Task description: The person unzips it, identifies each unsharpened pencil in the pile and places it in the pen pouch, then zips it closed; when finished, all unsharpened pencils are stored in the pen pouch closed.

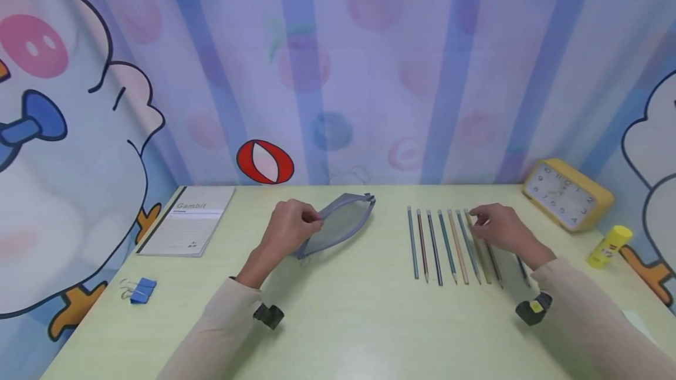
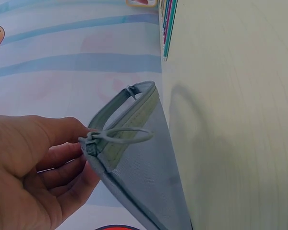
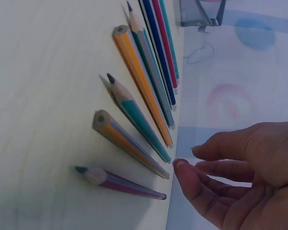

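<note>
My left hand point(image 1: 293, 224) pinches the edge of a grey-blue zippered pencil pouch point(image 1: 340, 224), holding it raised off the table. In the left wrist view the mouth of the pouch point(image 2: 146, 163) gapes, and a cord loop hangs at the pinched corner. Several pencils point(image 1: 443, 245) lie in a row right of the pouch, some with sharpened tips towards me. Over the right end of this row is my right hand point(image 1: 502, 227). In the right wrist view its thumb and fingers are bent and apart, with nothing between them, near the far ends of the pencils point(image 3: 134, 148).
A yellow clock point(image 1: 567, 192) and a yellow glue stick point(image 1: 609, 246) stand at the right. On the left lie a notepad point(image 1: 187, 221) and a blue binder clip point(image 1: 142, 291). Another pencil point(image 1: 523, 271) lies under my right wrist. A printed curtain point(image 1: 369, 75) backs the table.
</note>
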{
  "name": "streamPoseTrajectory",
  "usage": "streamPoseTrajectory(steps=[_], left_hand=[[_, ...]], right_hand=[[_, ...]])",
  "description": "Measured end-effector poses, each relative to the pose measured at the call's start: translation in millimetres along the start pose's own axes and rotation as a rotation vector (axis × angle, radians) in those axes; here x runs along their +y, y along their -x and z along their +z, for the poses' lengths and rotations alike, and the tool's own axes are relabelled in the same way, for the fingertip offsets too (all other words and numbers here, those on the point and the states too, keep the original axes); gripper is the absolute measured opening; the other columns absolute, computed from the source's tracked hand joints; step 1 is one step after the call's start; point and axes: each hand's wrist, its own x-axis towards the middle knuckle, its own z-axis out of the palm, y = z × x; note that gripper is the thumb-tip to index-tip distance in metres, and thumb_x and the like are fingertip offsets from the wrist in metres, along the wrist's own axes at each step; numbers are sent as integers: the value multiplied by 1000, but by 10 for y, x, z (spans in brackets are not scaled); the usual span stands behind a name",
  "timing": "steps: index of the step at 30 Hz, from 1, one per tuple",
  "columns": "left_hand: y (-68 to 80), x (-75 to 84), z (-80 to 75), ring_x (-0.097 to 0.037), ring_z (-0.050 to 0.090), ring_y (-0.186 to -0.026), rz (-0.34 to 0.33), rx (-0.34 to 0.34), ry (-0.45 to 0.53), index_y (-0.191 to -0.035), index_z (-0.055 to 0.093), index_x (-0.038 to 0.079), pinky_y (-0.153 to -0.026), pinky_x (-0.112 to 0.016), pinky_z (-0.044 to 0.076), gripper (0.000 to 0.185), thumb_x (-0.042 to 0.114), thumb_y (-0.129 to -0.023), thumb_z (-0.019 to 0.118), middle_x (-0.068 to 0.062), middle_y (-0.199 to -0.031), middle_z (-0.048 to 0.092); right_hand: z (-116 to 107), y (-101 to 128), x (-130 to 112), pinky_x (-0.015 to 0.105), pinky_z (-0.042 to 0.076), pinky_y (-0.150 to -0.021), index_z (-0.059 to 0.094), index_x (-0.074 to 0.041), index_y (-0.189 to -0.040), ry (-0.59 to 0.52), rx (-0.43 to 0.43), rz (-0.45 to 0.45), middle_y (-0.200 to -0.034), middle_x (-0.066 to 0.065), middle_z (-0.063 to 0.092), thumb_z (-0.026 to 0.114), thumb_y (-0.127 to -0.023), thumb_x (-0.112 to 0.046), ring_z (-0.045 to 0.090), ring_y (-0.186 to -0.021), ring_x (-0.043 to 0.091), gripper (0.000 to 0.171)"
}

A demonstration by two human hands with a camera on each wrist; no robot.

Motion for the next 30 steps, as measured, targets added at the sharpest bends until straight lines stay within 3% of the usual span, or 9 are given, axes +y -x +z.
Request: streamPoseTrajectory(steps=[9, 12, 16, 19, 22, 25, 27, 30], left_hand=[[14, 5, -14, -12, 68, -71, 23, -7, -1, -89, 81, 6, -67, -28, 57, 8, 11, -88, 74, -5, -81, 77], [14, 1, -13, -12, 68, -71, 13, -10, -4, -89, 81, 7, -67, -28, 58, 8, 11, -88, 74, -5, -82, 77], [20, -4, -9, -12, 67, -71, 2, -15, -9, -88, 81, 7, -67, -28, 58, 8, 12, -89, 74, -5, -81, 77], [16, -8, -4, -12, 67, -70, 7, -14, -13, -88, 81, 7, -67, -27, 57, 8, 12, -88, 74, -5, -81, 77], [11, -18, 0, -12, 67, -70, 11, -12, -16, -87, 81, 7, -66, -26, 56, 8, 11, -88, 74, -4, -80, 77], [14, -16, -1, -12, 66, -70, 6, -13, -15, -88, 81, 7, -67, -27, 57, 8, 12, -88, 74, -4, -80, 76], [18, -17, 0, -12, 66, -70, 4, -13, -13, -87, 81, 6, -66, -28, 57, 9, 12, -88, 74, -5, -79, 76], [22, -17, 7, -12, 66, -69, 7, -6, -15, -86, 80, 6, -65, -27, 56, 9, 11, -88, 73, -4, -78, 76]], right_hand=[[97, -26, -7, 33, 52, -60, 54, 20, -129, 112, -35, 27, -102, 31, 69, 59, -89, -5, 63, -70, 19, 47], [129, -39, -9, 31, 49, -55, 53, 20, -131, 118, -51, 46, -104, 31, 67, 59, -90, -6, 60, -64, 18, 48], [164, -55, -21, 31, 44, -54, 54, 19, -129, 168, -51, 42, -122, 41, 59, 58, -91, -6, 52, -52, 15, 46], [177, -62, -27, 34, 47, -61, 55, 20, -126, 217, -48, 38, -129, 44, 54, 58, -90, -5, 56, -60, 19, 44], [195, -75, -41, 36, 48, -63, 59, 19, -115, 245, -50, 51, -103, 35, 66, 58, -88, -2, 58, -67, 22, 34], [217, -86, -61, 32, 46, -56, 62, 11, -94, 269, -42, 56, -76, 18, 61, 56, -87, 1, 54, -61, 20, 14], [233, -90, -71, 30, 44, -53, 59, 4, -85, 280, -39, 62, -68, 10, 54, 56, -87, 1, 52, -58, 19, 5], [246, -89, -84, 30, 44, -53, 60, 6, -86, 293, -39, 73, -68, 9, 53, 55, -86, 2, 52, -59, 19, 6]])
